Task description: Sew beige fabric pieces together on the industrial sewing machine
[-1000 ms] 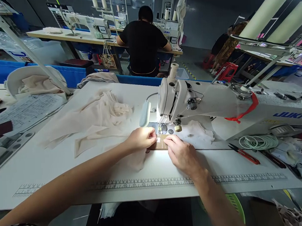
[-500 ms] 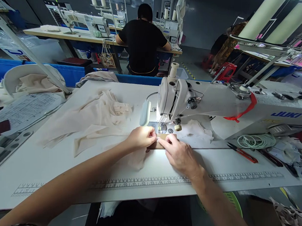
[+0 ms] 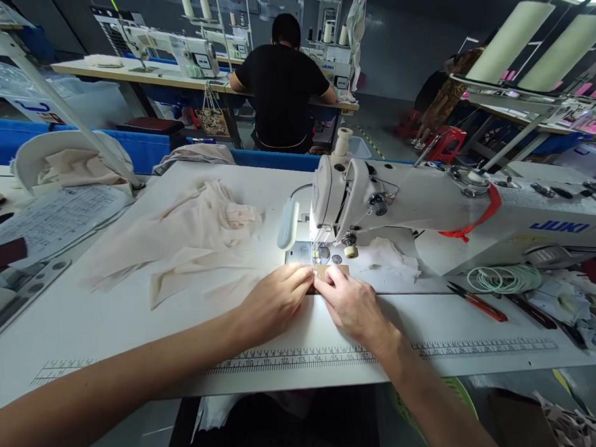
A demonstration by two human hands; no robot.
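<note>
Both my hands meet on a small tan fabric piece (image 3: 335, 270) lying on the bed of a white JUKI sewing machine (image 3: 426, 211), just in front of its needle. My left hand (image 3: 276, 300) presses the piece's left end with fingertips closed in a pinch. My right hand (image 3: 351, 303) pinches the same piece from the right; the two sets of fingertips almost touch. Most of the piece is hidden under my fingers. The machine's lamp (image 3: 288, 222) lights the spot.
A heap of beige fabric (image 3: 190, 238) lies left of the machine. Red-handled snips (image 3: 476, 301), a coil of pale cord (image 3: 505, 279) and scraps sit at the right. A ruler strip (image 3: 304, 361) runs along the table's front edge. A person in black (image 3: 282, 86) sits at a table behind.
My left hand has slid down and right, closer to the right hand, and the two now pinch together at the piece's near edge. The camera has shifted slightly.
</note>
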